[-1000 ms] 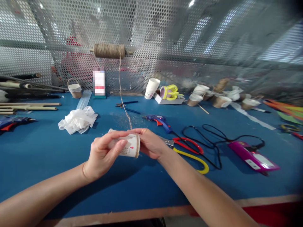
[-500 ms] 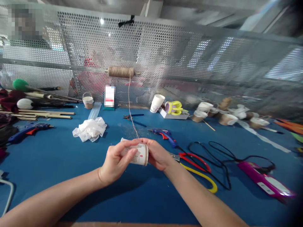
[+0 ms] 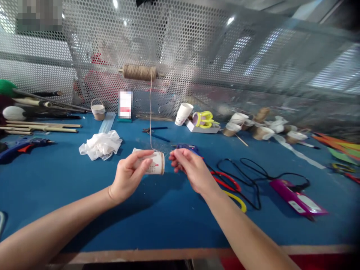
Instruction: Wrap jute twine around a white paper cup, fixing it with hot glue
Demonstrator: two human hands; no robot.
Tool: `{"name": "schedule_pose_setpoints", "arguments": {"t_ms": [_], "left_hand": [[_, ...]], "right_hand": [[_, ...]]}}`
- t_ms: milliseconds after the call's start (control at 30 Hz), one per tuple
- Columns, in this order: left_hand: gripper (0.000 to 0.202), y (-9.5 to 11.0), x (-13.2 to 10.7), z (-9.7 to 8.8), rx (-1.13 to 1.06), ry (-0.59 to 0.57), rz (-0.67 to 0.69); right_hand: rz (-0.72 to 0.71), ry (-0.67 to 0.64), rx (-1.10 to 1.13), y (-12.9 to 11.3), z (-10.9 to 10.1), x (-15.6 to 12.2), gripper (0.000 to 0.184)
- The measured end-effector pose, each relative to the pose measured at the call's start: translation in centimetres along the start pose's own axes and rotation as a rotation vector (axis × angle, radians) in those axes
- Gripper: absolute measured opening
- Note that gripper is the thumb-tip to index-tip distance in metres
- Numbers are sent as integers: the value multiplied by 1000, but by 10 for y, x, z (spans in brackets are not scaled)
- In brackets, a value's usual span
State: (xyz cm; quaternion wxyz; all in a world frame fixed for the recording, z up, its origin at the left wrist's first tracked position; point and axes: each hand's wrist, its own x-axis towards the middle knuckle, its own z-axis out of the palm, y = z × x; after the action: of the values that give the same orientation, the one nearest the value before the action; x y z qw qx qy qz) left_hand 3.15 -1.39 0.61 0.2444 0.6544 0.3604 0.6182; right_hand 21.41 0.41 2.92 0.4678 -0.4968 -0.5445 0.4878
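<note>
The left hand (image 3: 128, 180) is partly closed around a white cup (image 3: 155, 165), thumb on its near side and fingers over the top, holding it sideways above the table (image 3: 168, 225). String (image 3: 150, 112) hangs down to the cup, whose right end is banded with it. Just beyond that end, apart from the cup, the right hand (image 3: 192, 168) has its fingers half curled, the thumb near the fingertips; whether they pinch anything cannot be told.

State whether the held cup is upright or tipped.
Tipped: the paper cup lies sideways in the left hand, one end facing right.
</note>
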Motion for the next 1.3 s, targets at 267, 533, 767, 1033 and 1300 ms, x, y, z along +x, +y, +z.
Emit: {"name": "schedule_pose_setpoints", "arguments": {"t_ms": [267, 533, 767, 1033, 1300], "left_hand": [[18, -8, -6, -1, 151, -110, 160], [18, -11, -11, -2, 316, -299, 533], [24, -15, -13, -3, 292, -342, 526], [32, -8, -6, -4, -131, -303, -209], [21, -5, -9, 2, -184, -267, -422]], "right_hand": [[-223, -141, -220, -4, 10, -28, 13], [107, -158, 178, 9, 2, -17, 14], [61, -142, 169, 14, 3, -17, 12], [-85, -161, -108, 10, 3, -23, 10], [-243, -113, -336, 10, 5, -27, 11]]}}
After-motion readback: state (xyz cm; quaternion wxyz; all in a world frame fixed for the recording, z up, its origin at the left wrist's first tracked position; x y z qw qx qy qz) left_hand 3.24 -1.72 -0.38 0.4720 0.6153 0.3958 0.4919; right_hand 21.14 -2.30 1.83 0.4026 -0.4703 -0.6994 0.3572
